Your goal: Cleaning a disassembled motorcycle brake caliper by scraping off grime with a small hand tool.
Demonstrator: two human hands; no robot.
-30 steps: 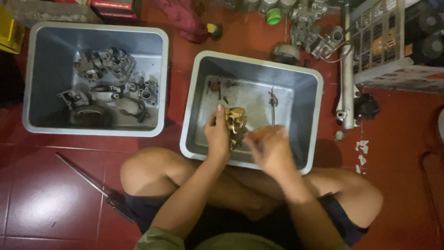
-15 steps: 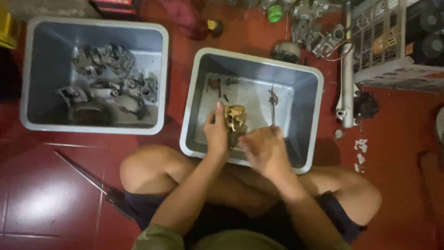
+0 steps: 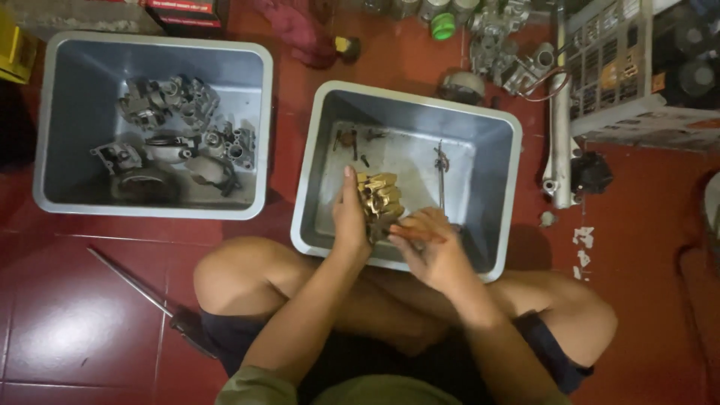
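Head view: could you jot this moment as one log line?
left hand: grips brass-coloured part | right hand: holds orange-handled tool against it | place: over grey tub | other tub: metal parts

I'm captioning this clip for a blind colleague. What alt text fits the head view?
A person sitting cross-legged on a red tiled floor steadies a tan metal part with the left hand inside a grey tub, the right hand working at it with an orange-handled tool. A second tub of grey metal parts sits to the left.
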